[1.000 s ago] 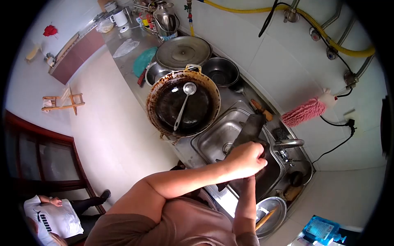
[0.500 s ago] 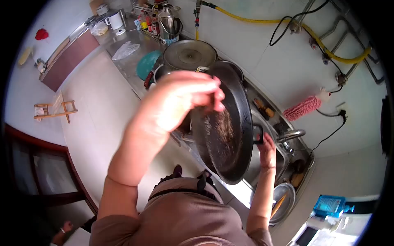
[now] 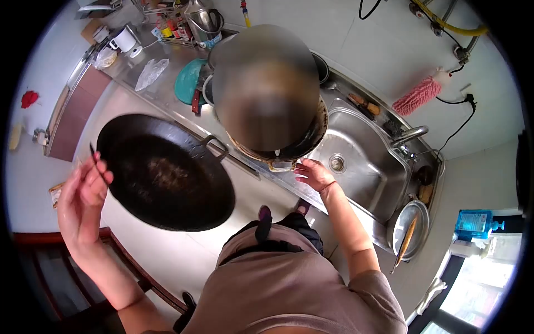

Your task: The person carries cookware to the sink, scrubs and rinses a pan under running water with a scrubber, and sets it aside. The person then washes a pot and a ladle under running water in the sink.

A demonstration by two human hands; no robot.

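On the left, my left hand (image 3: 86,195) grips the handle at the far side of a black wok (image 3: 169,175), which is held tilted above the floor with its inside facing me. My right hand (image 3: 315,174) has its fingers apart, with the fingertips beside the near handle of a stained pan (image 3: 321,125); whether they touch it I cannot tell. A blurred grey round shape (image 3: 267,83) hides most of that pan, and what it is cannot be made out.
Right of the pan is a steel sink (image 3: 364,161) with a faucet (image 3: 409,135). A metal bowl (image 3: 409,228) stands at the counter's right end. A green lid (image 3: 188,80), a red-handled knife (image 3: 196,101) and a plastic bag (image 3: 151,74) lie left of the pan.
The wok has moved from over the sink and pan to the left, above the floor, with my left hand. My right hand has moved left towards the pan's handle. The grey round shape has appeared.
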